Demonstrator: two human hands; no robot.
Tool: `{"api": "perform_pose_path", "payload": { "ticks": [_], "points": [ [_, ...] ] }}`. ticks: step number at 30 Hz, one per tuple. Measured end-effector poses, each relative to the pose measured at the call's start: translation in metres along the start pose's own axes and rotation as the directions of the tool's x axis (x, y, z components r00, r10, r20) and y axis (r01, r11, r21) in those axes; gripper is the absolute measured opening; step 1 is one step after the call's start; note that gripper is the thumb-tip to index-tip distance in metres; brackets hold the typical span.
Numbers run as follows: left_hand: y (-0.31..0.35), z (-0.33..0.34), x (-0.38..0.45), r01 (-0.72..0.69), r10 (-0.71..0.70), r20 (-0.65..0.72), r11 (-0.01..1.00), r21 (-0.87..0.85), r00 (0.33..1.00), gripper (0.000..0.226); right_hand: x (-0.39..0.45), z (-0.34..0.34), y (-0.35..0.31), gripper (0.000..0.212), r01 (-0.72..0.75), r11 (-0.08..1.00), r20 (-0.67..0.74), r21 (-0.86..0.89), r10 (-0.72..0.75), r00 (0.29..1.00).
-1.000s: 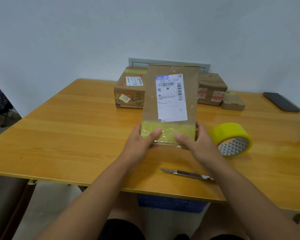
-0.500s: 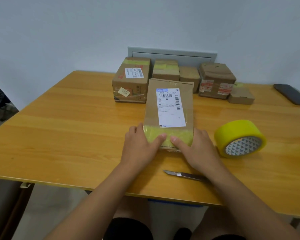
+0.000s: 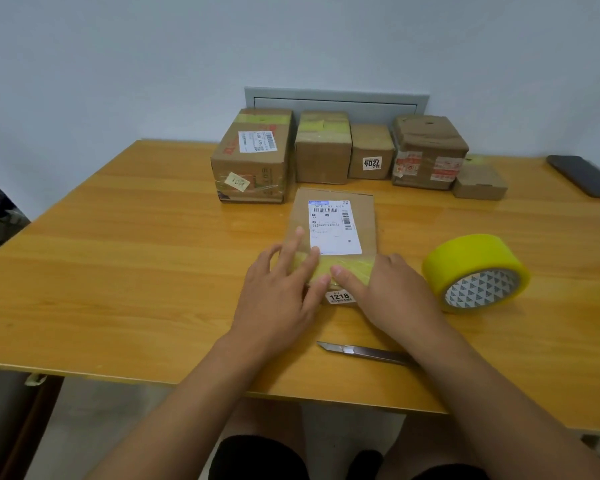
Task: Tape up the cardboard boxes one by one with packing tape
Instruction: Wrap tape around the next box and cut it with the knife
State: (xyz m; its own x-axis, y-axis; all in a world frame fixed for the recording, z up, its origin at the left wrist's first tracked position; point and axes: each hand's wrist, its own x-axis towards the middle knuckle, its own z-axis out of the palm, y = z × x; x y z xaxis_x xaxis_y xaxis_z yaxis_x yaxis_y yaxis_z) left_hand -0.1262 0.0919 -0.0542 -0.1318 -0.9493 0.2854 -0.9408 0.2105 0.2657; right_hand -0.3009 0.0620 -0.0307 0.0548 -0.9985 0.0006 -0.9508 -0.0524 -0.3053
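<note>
A flat cardboard box point(image 3: 364, 216) with a white shipping label lies on the wooden table point(image 3: 118, 271) in front of me. A strip of yellow tape crosses its near end, above a "1218" sticker. My left hand point(image 3: 281, 292) lies flat on the box's left side, fingers straight over the tape. My right hand point(image 3: 392, 296) presses the tape at the box's right near corner, its forefinger stretched along the strip. A roll of yellow packing tape point(image 3: 475, 271) stands on edge just right of my right hand.
A utility knife point(image 3: 364, 352) lies near the table's front edge, partly under my right forearm. Several taped cardboard boxes point(image 3: 323, 147) stand in a row at the back by the wall. A dark phone point(image 3: 586, 176) lies at the far right.
The box was tilted up in both hands; it now lies flat on the table. Both hands moved onto its near end and spread over the yellow tape.
</note>
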Motion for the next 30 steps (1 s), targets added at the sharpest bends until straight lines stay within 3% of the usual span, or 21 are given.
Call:
{"api": "perform_pose_path", "payload": {
  "ticks": [4, 6, 8, 11, 15, 18, 23, 30],
  "points": [
    [-0.009, 0.0, 0.0, -0.205, 0.205, 0.039, 0.979, 0.002, 0.978, 0.059, -0.007, -0.005, -0.004, 0.085, 0.043, 0.998, -0.035, -0.05, -0.045, 0.998],
    [-0.013, 0.0, 0.003, -0.227, 0.226, 0.039, 0.974, 0.017, 0.973, 0.058, -0.012, -0.009, -0.006, 0.073, 0.197, 0.976, -0.041, -0.093, -0.201, 0.979],
    [-0.013, 0.0, 0.004, -0.233, 0.232, 0.034, 0.972, 0.037, 0.972, 0.058, -0.017, -0.012, -0.004, 0.063, 0.391, 0.913, 0.055, -0.118, -0.387, 0.92],
    [-0.011, 0.004, 0.006, -0.263, 0.263, 0.013, 0.962, 0.071, 0.965, 0.057, -0.021, -0.009, 0.001, 0.069, 0.502, 0.84, 0.175, -0.208, -0.473, 0.864],
    [-0.015, 0.006, 0.008, -0.319, 0.321, 0.004, 0.941, 0.108, 0.947, 0.055, -0.017, -0.008, 0.004, 0.058, 0.518, 0.822, 0.198, -0.235, -0.481, 0.854],
    [-0.016, 0.004, 0.01, -0.322, 0.323, 0.004, 0.941, 0.102, 0.946, 0.055, -0.012, -0.009, 0.006, 0.06, 0.538, 0.812, 0.196, -0.227, -0.503, 0.842],
    [-0.012, 0.001, 0.01, -0.305, 0.303, 0.039, 0.949, 0.078, 0.952, 0.057, -0.028, -0.003, -0.001, 0.064, 0.451, 0.845, 0.107, -0.288, -0.44, 0.892],
    [-0.006, 0.0, 0.008, -0.168, 0.17, 0.131, 0.985, -0.027, 0.977, 0.055, -0.029, 0.0, -0.007, 0.061, 0.39, 0.884, 0.033, -0.257, -0.395, 0.918]
  ]
}}
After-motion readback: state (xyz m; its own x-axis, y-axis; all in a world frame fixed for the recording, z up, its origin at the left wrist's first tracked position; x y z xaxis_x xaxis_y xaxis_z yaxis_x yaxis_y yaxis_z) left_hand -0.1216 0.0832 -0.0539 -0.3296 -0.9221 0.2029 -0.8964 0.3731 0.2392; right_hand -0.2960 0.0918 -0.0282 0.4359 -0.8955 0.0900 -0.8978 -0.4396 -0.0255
